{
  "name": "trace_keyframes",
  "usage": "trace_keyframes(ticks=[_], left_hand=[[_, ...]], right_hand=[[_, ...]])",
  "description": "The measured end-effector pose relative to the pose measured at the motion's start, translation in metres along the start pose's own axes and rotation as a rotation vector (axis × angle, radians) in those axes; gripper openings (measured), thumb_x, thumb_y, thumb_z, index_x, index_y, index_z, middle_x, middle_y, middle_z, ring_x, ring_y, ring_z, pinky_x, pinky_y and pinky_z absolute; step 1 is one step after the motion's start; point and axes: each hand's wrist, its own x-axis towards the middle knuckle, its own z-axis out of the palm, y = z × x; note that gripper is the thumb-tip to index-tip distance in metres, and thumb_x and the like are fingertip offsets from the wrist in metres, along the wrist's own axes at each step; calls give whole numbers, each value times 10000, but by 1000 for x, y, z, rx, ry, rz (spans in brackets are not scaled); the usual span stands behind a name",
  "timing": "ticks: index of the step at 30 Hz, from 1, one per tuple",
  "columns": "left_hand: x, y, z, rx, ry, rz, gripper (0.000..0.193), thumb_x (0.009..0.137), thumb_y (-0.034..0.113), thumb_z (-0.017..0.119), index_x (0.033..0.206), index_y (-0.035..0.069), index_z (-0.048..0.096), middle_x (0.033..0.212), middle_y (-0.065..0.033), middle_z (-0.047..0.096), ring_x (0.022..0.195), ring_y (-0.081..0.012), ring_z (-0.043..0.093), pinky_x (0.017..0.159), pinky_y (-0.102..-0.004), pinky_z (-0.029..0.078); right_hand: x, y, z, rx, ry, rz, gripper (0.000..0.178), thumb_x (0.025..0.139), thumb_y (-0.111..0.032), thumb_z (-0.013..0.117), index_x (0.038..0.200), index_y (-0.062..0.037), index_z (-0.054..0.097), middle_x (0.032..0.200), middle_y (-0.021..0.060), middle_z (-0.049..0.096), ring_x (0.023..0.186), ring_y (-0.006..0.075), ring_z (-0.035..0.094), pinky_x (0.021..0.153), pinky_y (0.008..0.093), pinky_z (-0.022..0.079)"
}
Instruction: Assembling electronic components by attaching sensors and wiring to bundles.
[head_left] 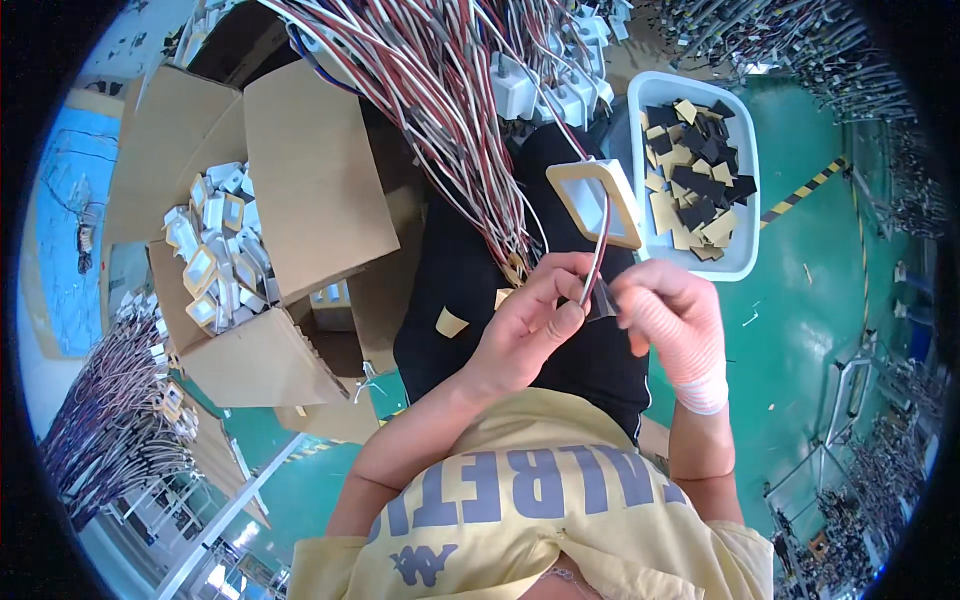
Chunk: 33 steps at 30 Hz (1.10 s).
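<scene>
My left hand [530,330] is closed in a pinch on a red-and-white cable [601,255]. The cable passes through a white square plastic housing [628,215] with a pale yellow rim, which hangs just beyond my fingers. A pale banded covering wraps my right hand [680,325]. Its fingers are closed at the edge of a small thin dark piece [603,301] beside the cable; whether this is foam or tape is hard to make out. Pale yellow scraps, one a curved backing piece [451,322], lie on my dark trousers.
Bundled red and white cables [440,120] spread across my lap toward white plugs [560,85]. At right, a white bin [750,235] holds black and tan pieces. At left, an open cardboard box [315,180] contains many white housings [215,250]. Yellow-black tape [803,190] marks the green floor.
</scene>
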Motion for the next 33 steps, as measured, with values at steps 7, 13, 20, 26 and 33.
trace_keyframes(ticks=[7,13,20,26,33], left_hand=[[1,1,-5,179,-50,77,136,936,191,551,928,56,539,1283,-81,407,1266,-186,334,1028,-333,277],[-10,-1,15,153,229,51,95,928,120,558,977,39,563,1366,-109,336,1304,-211,289,1062,-325,238],[5,-2,28,113,225,-4,181,957,160,526,1045,2,539,1195,-76,475,1019,-73,489,904,-224,383],[44,-11,19,-241,328,-121,209,958,205,533,1060,25,567,930,15,571,885,-69,511,846,-211,403],[111,-19,51,-112,74,-220,202,948,143,539,1076,-8,578,1035,-13,551,938,-71,513,868,-237,403]], right_hand=[[7,3,1,-80,-153,110,126,824,-126,657,785,-14,613,694,23,578,511,51,483,463,177,372],[6,27,13,-343,161,-380,84,790,-42,678,763,-14,603,729,21,546,586,63,472,513,200,371],[4,28,16,-578,198,-503,98,758,-39,703,784,-40,609,757,58,569,585,135,529,530,251,429],[10,41,-44,232,62,-97,115,841,-115,620,754,-49,582,692,25,577,507,73,471,480,195,360],[12,40,-75,518,184,-207,283,856,-306,644,874,-34,568,656,67,561,431,89,426,424,195,321]])
